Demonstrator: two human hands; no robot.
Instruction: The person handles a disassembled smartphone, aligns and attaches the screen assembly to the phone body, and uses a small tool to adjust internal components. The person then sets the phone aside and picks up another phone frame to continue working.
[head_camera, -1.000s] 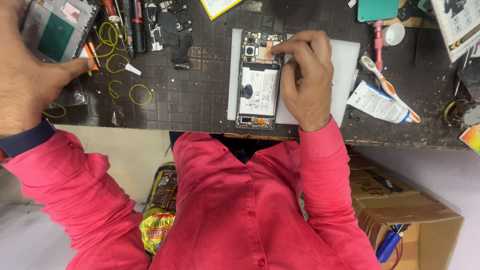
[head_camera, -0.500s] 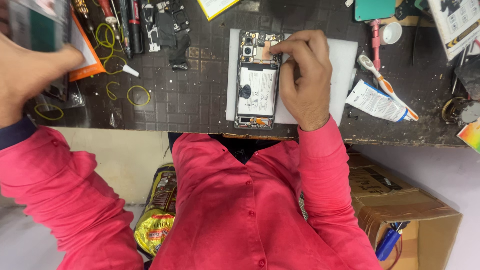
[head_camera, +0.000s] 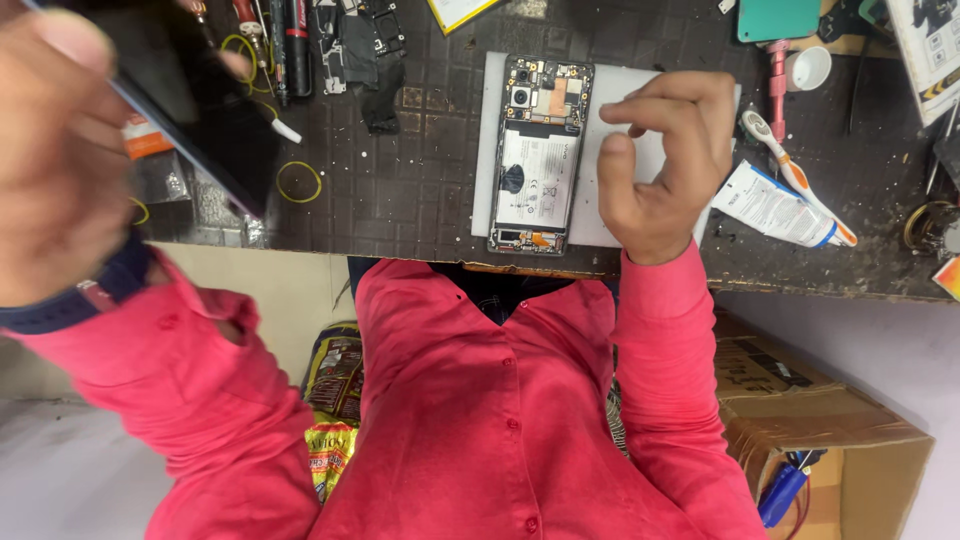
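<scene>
left hand (head_camera: 60, 150) raised close to the camera, blurred, fingers closed around a dark flat panel (head_camera: 205, 120), probably a phone screen or back cover; hard to say which through the blur. panel is tilted, held up off the bench. dark wristband on that wrist.

right hand (head_camera: 660, 160) rests on the white mat (head_camera: 640, 95), just beside the opened phone (head_camera: 538, 155). thumb and forefinger pinched together near the phone's upper right edge; too small to tell whether anything sits between them.

opened phone lies face down on the mat, back off, pale battery in the middle, camera and circuit board at the far end, small board at the near end. its long side runs away from the person.

around it on the dark bench (head_camera: 400, 190): yellow rubber band (head_camera: 299, 182) left of the mat, a row of screwdrivers and black parts at the far left, toothbrush (head_camera: 795, 175) and a white tube (head_camera: 765, 205) right of the hand, a teal case (head_camera: 778, 18) and small white cup (head_camera: 808, 68) at the far edge. cardboard box (head_camera: 810, 420) on the floor, lower right.
</scene>
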